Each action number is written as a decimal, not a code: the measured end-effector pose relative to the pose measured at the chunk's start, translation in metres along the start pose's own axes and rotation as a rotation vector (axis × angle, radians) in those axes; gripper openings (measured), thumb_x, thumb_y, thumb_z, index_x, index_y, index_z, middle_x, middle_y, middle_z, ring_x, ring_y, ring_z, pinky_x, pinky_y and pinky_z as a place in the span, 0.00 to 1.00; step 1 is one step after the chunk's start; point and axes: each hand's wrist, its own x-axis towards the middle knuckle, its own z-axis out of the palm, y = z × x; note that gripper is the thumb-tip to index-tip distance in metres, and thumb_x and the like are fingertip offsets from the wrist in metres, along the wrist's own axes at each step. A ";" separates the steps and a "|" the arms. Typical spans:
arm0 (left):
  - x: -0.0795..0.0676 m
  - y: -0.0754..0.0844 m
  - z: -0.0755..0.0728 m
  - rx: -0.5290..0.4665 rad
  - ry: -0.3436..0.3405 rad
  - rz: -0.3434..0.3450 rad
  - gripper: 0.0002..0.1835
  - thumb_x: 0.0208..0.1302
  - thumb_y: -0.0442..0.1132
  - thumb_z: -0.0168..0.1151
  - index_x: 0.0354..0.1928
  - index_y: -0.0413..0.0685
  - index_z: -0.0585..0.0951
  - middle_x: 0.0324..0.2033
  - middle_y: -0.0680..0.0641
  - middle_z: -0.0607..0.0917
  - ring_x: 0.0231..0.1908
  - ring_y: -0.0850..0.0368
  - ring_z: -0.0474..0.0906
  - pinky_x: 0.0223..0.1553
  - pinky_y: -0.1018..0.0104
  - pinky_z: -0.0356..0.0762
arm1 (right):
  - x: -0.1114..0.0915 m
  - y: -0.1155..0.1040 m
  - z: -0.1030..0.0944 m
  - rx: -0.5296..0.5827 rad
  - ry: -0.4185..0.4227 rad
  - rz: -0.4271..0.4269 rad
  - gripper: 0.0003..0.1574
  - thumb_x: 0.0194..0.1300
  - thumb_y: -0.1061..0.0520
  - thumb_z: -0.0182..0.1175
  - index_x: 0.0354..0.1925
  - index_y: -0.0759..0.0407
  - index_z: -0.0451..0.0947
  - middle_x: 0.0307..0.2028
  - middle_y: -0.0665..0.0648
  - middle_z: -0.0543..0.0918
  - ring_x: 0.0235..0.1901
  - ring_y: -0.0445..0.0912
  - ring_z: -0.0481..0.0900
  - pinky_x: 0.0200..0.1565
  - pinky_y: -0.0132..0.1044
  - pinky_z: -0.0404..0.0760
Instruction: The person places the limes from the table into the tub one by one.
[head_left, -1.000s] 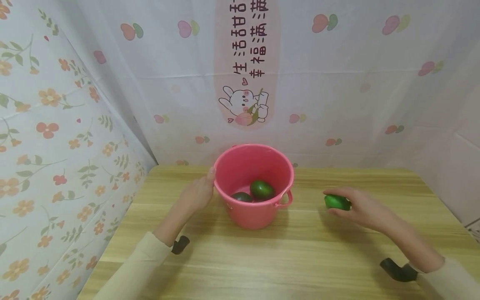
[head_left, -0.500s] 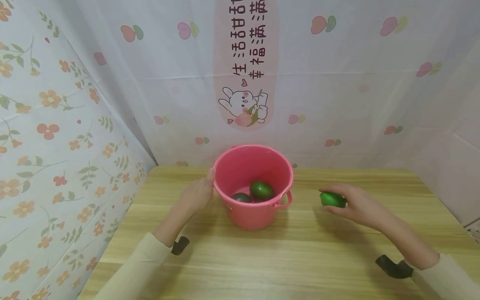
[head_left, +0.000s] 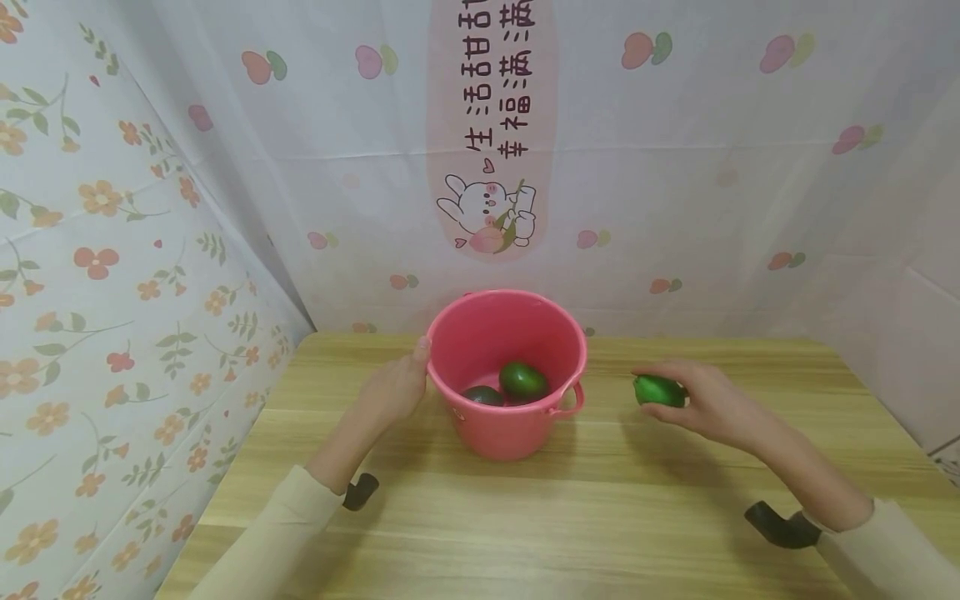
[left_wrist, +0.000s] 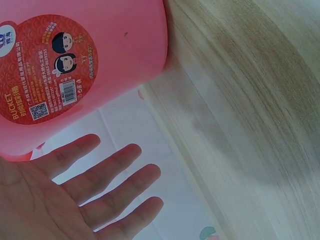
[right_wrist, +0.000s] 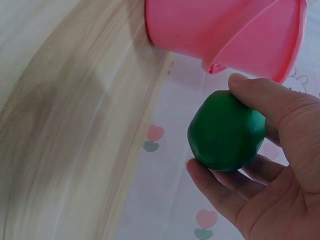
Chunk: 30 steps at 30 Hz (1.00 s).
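A pink bucket [head_left: 501, 429] stands upright on the table. My left hand [head_left: 393, 387] is at its left side, the thumb touching the rim. In the left wrist view the left hand's fingers [left_wrist: 115, 187] are spread and straight beside the bucket's wall. To the right of the bucket, my right hand [head_left: 708, 404] holds a lime-like green fruit [head_left: 658, 391] between thumb and fingers, apart from the bucket. The right wrist view shows this green fruit [right_wrist: 225, 132] end-on. Inside the bucket lie a glossy green oval fruit [head_left: 523, 380] and a darker one [head_left: 483, 395], partly hidden by the rim.
The wood-grain table [head_left: 480, 525] reaches back to a printed white curtain [head_left: 675, 167]. Another floral curtain [head_left: 127, 275] closes off the left side. The bucket's handle [head_left: 572, 402] hangs out on its right. Dark curved pieces [head_left: 782, 527] stick out at both wrists.
My right hand has moved a little to the left and away from me, bringing the green fruit nearer the bucket. The left hand and the bucket have stayed in place.
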 end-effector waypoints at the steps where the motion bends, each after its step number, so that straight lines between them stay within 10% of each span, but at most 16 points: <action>1: 0.000 0.000 0.000 -0.001 0.000 -0.003 0.50 0.62 0.69 0.05 0.50 0.51 0.79 0.28 0.48 0.77 0.36 0.50 0.74 0.41 0.46 0.70 | 0.001 0.000 0.000 0.006 0.000 0.002 0.28 0.57 0.48 0.67 0.54 0.55 0.76 0.42 0.46 0.79 0.35 0.40 0.75 0.33 0.34 0.78; 30: 0.000 -0.002 0.000 -0.016 -0.007 -0.009 0.50 0.61 0.69 0.05 0.53 0.51 0.77 0.36 0.46 0.79 0.41 0.49 0.74 0.44 0.45 0.69 | 0.023 -0.017 -0.008 0.011 0.020 -0.037 0.28 0.55 0.51 0.69 0.55 0.53 0.75 0.43 0.46 0.78 0.37 0.40 0.75 0.33 0.34 0.78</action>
